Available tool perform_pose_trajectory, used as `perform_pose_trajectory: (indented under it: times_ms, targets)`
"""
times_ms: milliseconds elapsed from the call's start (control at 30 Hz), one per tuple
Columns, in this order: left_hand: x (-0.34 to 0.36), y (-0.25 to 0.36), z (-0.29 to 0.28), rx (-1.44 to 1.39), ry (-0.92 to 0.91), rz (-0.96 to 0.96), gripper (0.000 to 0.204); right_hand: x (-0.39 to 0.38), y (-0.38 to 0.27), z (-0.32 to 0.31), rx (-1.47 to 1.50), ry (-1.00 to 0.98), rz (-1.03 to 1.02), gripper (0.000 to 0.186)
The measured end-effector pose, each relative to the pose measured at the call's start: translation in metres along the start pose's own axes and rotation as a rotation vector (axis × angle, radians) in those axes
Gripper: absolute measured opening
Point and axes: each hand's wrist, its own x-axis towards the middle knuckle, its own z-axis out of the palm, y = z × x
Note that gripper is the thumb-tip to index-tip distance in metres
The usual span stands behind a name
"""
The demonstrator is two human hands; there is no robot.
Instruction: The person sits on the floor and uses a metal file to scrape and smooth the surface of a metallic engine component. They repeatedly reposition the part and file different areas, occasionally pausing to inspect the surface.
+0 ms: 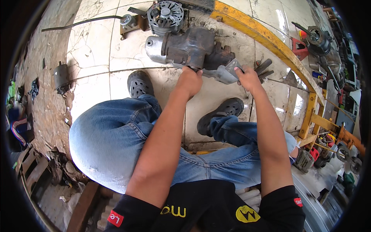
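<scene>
A heavy, greasy cast-metal gear housing [198, 42] lies on the tiles in front of me, with a bright silver cap [155, 47] at its left end. My left hand [189, 82] is closed at the stub on its near side, where a dark ribbed ring [194, 69] shows by the fingertips. At the housing's right end, my right hand [248, 79] is closed on a flat grey metal plate [234, 66], thumb against its edge. The plate overlaps a grey metal arm [222, 74]; whether they are joined I cannot tell.
An alternator [165, 17] and a bracket with a long rod [129, 22] sit beyond the housing. Dark bars [264, 66] lie right of my right hand. A yellow steel frame [266, 36] curves along the right. Left stands a small cylindrical motor [61, 78]. My clogs [140, 84] flank the work.
</scene>
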Motion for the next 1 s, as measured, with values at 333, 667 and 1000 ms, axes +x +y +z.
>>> perform_pose_trajectory:
  times_ms: [333, 667, 1000]
  targets:
    - [-0.003, 0.003, 0.000, -0.015, 0.012, -0.010, 0.052, 0.027, 0.009, -0.006, -0.421, 0.124, -0.164, 0.045]
    - [-0.004, 0.004, -0.003, 0.023, -0.005, -0.014, 0.054, 0.014, -0.013, -0.006, -0.426, 0.117, -0.089, 0.038]
    - [0.002, -0.004, 0.000, 0.022, 0.019, -0.003, 0.054, 0.010, -0.009, -0.003, -0.393, 0.168, -0.091, 0.038]
